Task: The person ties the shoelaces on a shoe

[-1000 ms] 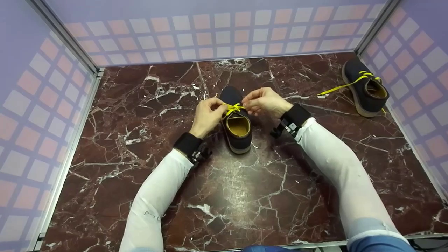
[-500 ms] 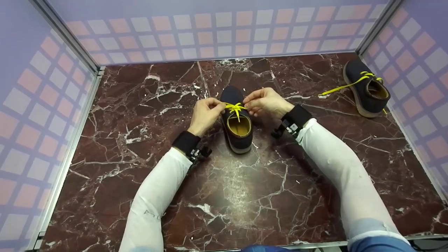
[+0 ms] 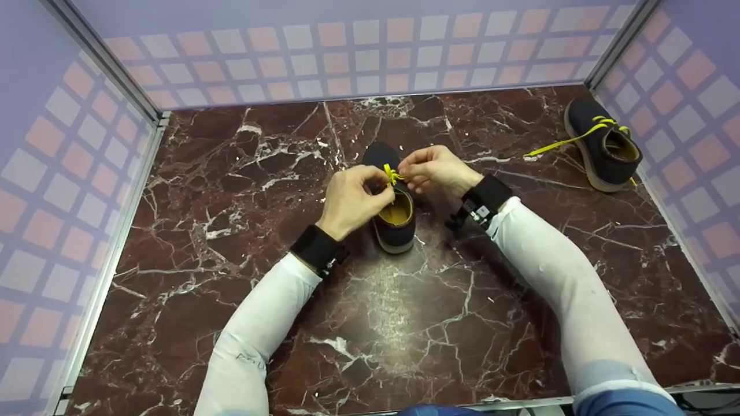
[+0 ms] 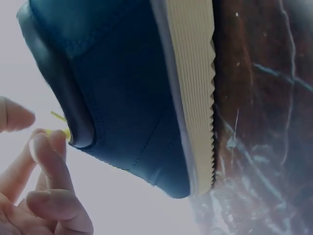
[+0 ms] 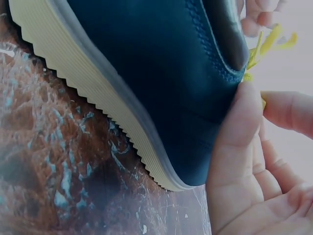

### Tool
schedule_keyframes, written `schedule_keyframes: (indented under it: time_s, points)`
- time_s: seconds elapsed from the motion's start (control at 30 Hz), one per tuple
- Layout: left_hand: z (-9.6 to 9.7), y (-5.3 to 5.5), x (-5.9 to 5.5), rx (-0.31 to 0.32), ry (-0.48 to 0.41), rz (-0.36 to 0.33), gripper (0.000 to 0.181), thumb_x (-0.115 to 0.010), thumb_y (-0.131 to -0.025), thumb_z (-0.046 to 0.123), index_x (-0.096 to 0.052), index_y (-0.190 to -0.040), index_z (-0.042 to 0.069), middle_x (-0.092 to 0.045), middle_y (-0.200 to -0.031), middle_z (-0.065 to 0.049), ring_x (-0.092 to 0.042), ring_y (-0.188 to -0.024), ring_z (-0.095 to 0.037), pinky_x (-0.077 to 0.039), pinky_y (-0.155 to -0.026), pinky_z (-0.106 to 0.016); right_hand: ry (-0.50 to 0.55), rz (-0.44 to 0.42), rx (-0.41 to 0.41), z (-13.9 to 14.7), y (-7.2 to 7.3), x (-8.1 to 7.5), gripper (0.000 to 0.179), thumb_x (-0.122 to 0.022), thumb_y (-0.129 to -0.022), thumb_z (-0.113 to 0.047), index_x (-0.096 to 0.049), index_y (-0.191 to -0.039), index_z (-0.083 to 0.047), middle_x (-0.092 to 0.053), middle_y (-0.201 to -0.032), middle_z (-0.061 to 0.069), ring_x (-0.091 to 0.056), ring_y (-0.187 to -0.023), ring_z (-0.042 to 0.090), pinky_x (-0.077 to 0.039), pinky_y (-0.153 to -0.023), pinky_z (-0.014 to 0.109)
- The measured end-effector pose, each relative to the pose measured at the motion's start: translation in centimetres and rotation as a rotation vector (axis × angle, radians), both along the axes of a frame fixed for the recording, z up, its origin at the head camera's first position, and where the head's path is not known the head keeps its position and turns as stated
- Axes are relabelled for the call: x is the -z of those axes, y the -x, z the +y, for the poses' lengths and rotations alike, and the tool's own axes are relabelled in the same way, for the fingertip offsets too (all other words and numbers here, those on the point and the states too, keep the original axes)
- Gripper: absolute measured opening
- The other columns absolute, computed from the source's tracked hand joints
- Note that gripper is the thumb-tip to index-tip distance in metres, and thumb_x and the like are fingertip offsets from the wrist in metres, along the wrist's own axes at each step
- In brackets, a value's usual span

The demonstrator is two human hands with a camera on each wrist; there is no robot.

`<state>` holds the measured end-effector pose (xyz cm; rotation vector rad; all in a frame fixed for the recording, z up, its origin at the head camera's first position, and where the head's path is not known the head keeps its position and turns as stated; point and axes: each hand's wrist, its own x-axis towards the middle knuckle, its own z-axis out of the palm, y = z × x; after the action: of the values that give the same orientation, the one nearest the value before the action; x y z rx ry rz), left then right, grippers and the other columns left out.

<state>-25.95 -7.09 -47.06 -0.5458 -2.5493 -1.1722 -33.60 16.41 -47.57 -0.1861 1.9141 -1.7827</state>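
A dark navy shoe (image 3: 398, 234) with a tan sole (image 4: 193, 93) stands toe away at the middle of the marble-patterned table. Its yellow shoelace (image 3: 393, 174) is gathered in a knot with a small loop sticking up. At the right of the knot, the right hand (image 3: 435, 167) pinches the lace between thumb and index finger. The left hand (image 3: 355, 196) reaches over the shoe's opening, its thumb apart from the index finger. In the left wrist view its bent fingertips (image 4: 41, 142) touch the yellow lace, while the thumb stays away from it.
A matching second shoe (image 3: 604, 147) stands at the back right, near the side wall. One end of its yellow lace (image 3: 549, 149) lies out to the left across the table. Purple tiled panels (image 3: 370, 49) border the table at the back and sides.
The left hand has left its hold at the lace's left side and moved right over the shoe opening, thumb and index finger now apart. The right hand keeps its pinch.
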Motion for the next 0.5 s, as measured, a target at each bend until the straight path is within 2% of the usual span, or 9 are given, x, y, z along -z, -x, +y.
schedule_keyframes:
  time_s: [0.17, 0.27, 0.37, 0.5]
  points:
    - [0.8, -0.2, -0.2, -0.022, 0.147, 0.093, 0.027, -0.09, -0.093, 0.033, -0.088, -0.112, 0.013, -0.085, -0.108, -0.006, -0.079, -0.085, -0.026, -0.063, -0.075, -0.044, 0.026, -0.006, 0.014, -0.1, -0.2, -0.1, 0.014, -0.069, -0.106, -0.001, -0.075, -0.116, 0.007, -0.078, -0.084, 0.001, -0.069, -0.064, 0.01, -0.06, -0.062, 0.022]
    - [1.1, 0.0, 0.0, -0.044, 0.196, 0.122, 0.022, -0.087, -0.097, 0.031, -0.088, -0.112, 0.014, -0.084, -0.107, -0.006, -0.078, -0.083, -0.026, -0.063, -0.072, -0.047, 0.027, -0.007, 0.014, 0.0, -0.1, 0.1, 0.012, -0.068, -0.106, 0.0, -0.078, -0.112, 0.004, -0.078, -0.083, 0.001, -0.069, -0.064, 0.01, -0.06, -0.062, 0.022]
    - [1.2, 0.3, 0.3, -0.067, 0.205, 0.133, 0.016, -0.083, -0.1, 0.027, -0.088, -0.107, 0.015, -0.084, -0.105, -0.005, -0.078, -0.081, -0.026, -0.063, -0.071, -0.047, 0.02, -0.004, 0.001, -0.1, -0.1, 0.1, 0.013, -0.069, -0.106, 0.0, -0.081, -0.106, -0.002, -0.078, -0.083, 0.001, -0.07, -0.065, 0.01, -0.061, -0.063, 0.023]
    - [0.9, 0.4, 0.3, -0.072, 0.163, 0.125, 0.012, -0.078, -0.099, 0.022, -0.084, -0.099, 0.012, -0.083, -0.097, -0.005, -0.077, -0.079, -0.028, -0.061, -0.07, -0.048, 0.013, 0.022, -0.032, -0.1, -0.1, 0.0, 0.016, -0.07, -0.106, -0.001, -0.084, -0.104, -0.007, -0.078, -0.083, 0.0, -0.07, -0.066, 0.01, -0.061, -0.064, 0.022]
